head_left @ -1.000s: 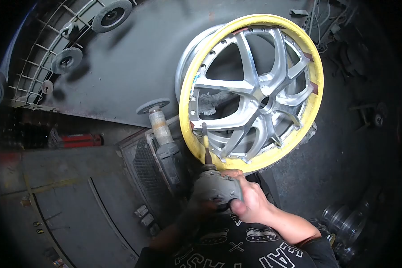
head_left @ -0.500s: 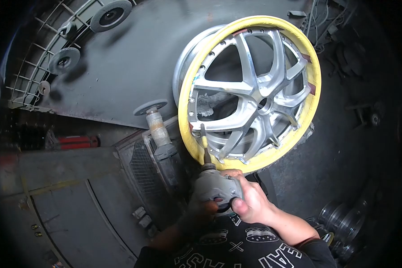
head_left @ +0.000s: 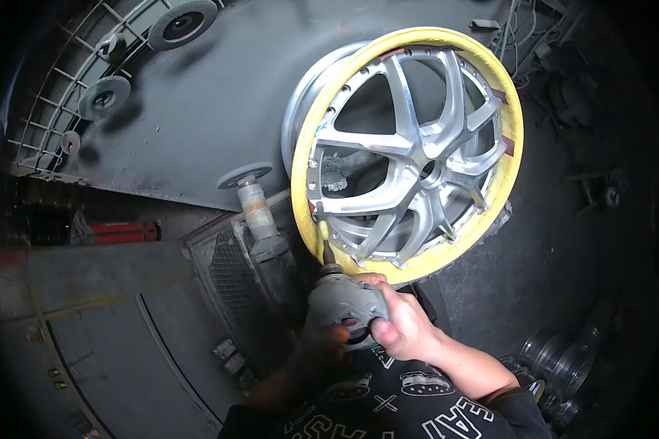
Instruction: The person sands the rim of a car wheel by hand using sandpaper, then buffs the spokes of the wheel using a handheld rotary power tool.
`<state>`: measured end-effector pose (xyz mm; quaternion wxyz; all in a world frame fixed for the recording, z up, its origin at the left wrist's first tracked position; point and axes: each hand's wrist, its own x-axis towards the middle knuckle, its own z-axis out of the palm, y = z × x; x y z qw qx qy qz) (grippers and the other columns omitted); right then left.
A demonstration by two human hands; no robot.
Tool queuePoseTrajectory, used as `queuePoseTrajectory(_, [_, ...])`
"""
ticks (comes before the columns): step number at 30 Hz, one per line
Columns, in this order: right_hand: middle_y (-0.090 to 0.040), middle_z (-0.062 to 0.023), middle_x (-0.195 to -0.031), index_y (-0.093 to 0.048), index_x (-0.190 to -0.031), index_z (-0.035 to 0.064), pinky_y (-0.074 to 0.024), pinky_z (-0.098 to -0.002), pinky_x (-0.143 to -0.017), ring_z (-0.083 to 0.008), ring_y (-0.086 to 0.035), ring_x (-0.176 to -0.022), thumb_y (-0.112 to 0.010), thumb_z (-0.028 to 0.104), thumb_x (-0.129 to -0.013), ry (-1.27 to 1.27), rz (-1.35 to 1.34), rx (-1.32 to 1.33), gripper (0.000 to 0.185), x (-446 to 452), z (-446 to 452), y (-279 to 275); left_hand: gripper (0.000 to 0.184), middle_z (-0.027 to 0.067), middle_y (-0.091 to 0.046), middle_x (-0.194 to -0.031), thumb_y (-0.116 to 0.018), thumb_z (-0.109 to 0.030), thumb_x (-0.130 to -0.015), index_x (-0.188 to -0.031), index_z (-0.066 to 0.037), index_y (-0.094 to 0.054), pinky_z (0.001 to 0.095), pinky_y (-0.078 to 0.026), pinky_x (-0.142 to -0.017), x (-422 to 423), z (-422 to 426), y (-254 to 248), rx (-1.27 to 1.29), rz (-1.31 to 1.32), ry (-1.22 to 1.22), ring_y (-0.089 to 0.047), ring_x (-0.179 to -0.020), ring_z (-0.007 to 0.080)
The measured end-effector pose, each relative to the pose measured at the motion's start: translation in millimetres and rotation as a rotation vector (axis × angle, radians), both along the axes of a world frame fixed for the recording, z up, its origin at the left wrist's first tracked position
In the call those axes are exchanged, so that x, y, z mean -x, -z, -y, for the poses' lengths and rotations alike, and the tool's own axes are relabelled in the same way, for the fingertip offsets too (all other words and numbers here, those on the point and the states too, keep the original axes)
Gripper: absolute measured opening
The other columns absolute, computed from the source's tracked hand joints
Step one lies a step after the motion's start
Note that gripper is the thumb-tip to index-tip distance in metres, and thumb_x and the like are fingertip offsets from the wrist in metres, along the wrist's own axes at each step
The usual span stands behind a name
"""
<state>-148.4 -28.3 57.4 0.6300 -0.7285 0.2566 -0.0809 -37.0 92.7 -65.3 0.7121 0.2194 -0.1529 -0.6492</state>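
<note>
My right hand (head_left: 410, 325) is wrapped round a dusty grey die grinder (head_left: 344, 304), its thumb on the back end near a dark round part. My left hand (head_left: 322, 351) is on the tool's other side, deep in shadow; only a thumb tip shows clearly. A thin bit with a yellow band (head_left: 324, 232) points away from me. Its dark tip is at the outer end of a spoke on a silver alloy wheel (head_left: 399, 194); whether they touch I cannot tell. Yellow masking tape (head_left: 518, 121) covers the wheel's rim, which stands tilted towards me.
Left of the wheel stands a dusty spindle with a grey disc (head_left: 245, 175). A wire rack (head_left: 58, 91) holds several abrasive discs at upper left. A red object (head_left: 124, 233) lies beyond the grey bench (head_left: 110, 293). More wheels (head_left: 560, 362) sit at lower right, cables (head_left: 523, 36) at upper right.
The grinder and both hands have shifted slightly left, carrying the bit's tip left along the spoke end towards the taped rim. The wheel stays in place; the view has moved slightly.
</note>
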Motion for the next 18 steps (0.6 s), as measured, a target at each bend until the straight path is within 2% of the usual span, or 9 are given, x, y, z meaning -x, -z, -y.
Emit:
queuePoseTrajectory(1, [-0.056, -0.0306, -0.12, -0.041, -0.133, -0.0059, -0.047, -0.0462, -0.094, -0.0487, -0.059, -0.107, -0.042, 0.058, -0.092, -0.018, -0.001, -0.031, 0.076, -2.3, 0.3, -0.4, 0.096, 0.0148, -0.051, -0.132, -0.08, -0.051, -0.065, -0.135, 0.003, -0.043, 0.0396, -0.039, -0.106, -0.1, -1.9, 6.2, 0.073, -0.03, -0.026, -0.051, -0.125, 0.0244])
queuePoseTrajectory(3, [-0.056, -0.0304, -0.12, -0.041, -0.132, -0.0058, -0.0474, -0.0462, -0.093, -0.0484, -0.059, -0.106, -0.043, 0.058, -0.092, -0.019, -0.022, -0.034, 0.075, 2.5, 0.7, -2.4, 0.096, 0.0157, -0.051, -0.134, -0.079, -0.052, -0.066, -0.135, 0.003, -0.043, 0.0407, -0.039, -0.107, -8.0, 3.8, -39.8, -0.131, 0.092, -0.012, -0.052, -0.125, 0.0254])
queuePoseTrajectory(5, [-0.056, -0.0298, -0.121, -0.041, -0.132, -0.0058, -0.0478, -0.0462, -0.093, -0.0478, -0.06, -0.106, -0.043, 0.059, -0.092, 0.034, 0.011, 0.032, 0.076, 13.4, -1.0, 1.0, 0.097, 0.0152, -0.051, -0.133, -0.078, -0.054, -0.066, -0.136, 0.002, -0.042, 0.041, -0.038, -0.108, -8.2, 13.7, -69.5, -0.163, 0.106, 0.053, -0.052, -0.125, 0.0258])
queuePoseTrajectory(6, [-0.064, -0.0264, -0.111, -0.042, -0.134, -0.008, -0.0481, -0.042, -0.092, -0.0425, -0.065, -0.104, -0.031, 0.07, -0.092, 0.046, -0.043, 0.043, 0.089, 16.1, -0.8, -3.7, 0.097, 0.0147, -0.051, -0.133, -0.077, -0.056, -0.067, -0.136, 0.002, -0.042, 0.0413, -0.038, -0.108, -7.9, 15.9, -75.5, -0.193, 0.123, 0.12, -0.051, -0.125, 0.0261])
queuePoseTrajectory(11, [-0.063, -0.0269, -0.112, -0.042, -0.134, -0.0064, -0.0485, -0.0426, -0.091, -0.0431, -0.065, -0.103, -0.032, 0.071, -0.092, 0.046, -0.014, 0.031, 0.089, 6.2, -2.5, -2.3, 0.098, 0.0137, -0.051, -0.132, -0.08, -0.052, -0.065, -0.138, 0.0, -0.04, 0.0414, -0.035, -0.11, -1.1, 1.9, -41.7, -0.187, 0.078, 0.05, -0.049, -0.127, 0.0259])
queuePoseTrajectory(13, [-0.057, -0.03, -0.118, -0.04, -0.132, -0.0068, -0.0486, -0.0462, -0.092, -0.049, -0.059, -0.105, -0.05, 0.046, -0.091, -0.046, 0.012, 0.019, 0.068, 0.9, -2.1, -0.7, 0.088, 0.0139, -0.051, -0.131, -0.073, -0.052, -0.074, -0.139, -0.002, -0.04, 0.041, -0.033, -0.111, -1.2, -1.9, -29.5, -0.15, 0.066, 0.005, -0.046, -0.129, 0.0255])
queuePoseTrajectory(15, [-0.057, -0.0295, -0.118, -0.04, -0.132, -0.007, -0.0484, -0.0465, -0.092, -0.0492, -0.059, -0.105, -0.053, 0.041, -0.09, -0.056, -0.028, 0.02, 0.065, 2.3, -2.1, -2.2, 0.078, 0.0145, -0.05, -0.13, -0.064, -0.053, -0.084, -0.139, -0.003, -0.041, 0.0405, -0.032, -0.112, 7.2, -4.3, -22.2, -0.121, 0.048, -0.062, -0.044, -0.132, 0.0252])
queuePoseTrajectory(17, [-0.062, -0.0271, -0.113, -0.04, -0.134, -0.0049, -0.0498, -0.0431, -0.09, -0.0448, -0.064, -0.104, -0.033, 0.072, -0.091, 0.027, -0.011, 0.053, 0.088, 9.3, -3.8, -1.8, 0.076, 0.0147, -0.051, -0.129, -0.061, -0.054, -0.085, -0.138, -0.003, -0.042, 0.0415, -0.034, -0.11, 7.8, 1.2, -37.1, -0.118, 0.075, -0.015, -0.045, -0.13, 0.026])
queuePoseTrajectory(18, [-0.062, -0.0271, -0.113, -0.04, -0.134, -0.0049, -0.0498, -0.0431, -0.09, -0.0448, -0.064, -0.104, -0.033, 0.072, -0.091, 0.025, -0.013, 0.053, 0.088, 12.7, -3.9, -1.8, 0.076, 0.0148, -0.052, -0.128, -0.06, -0.055, -0.086, -0.137, -0.003, -0.043, 0.0419, -0.034, -0.11, 7.9, 3.5, -45.2, -0.117, 0.087, 0.006, -0.045, -0.13, 0.0264])
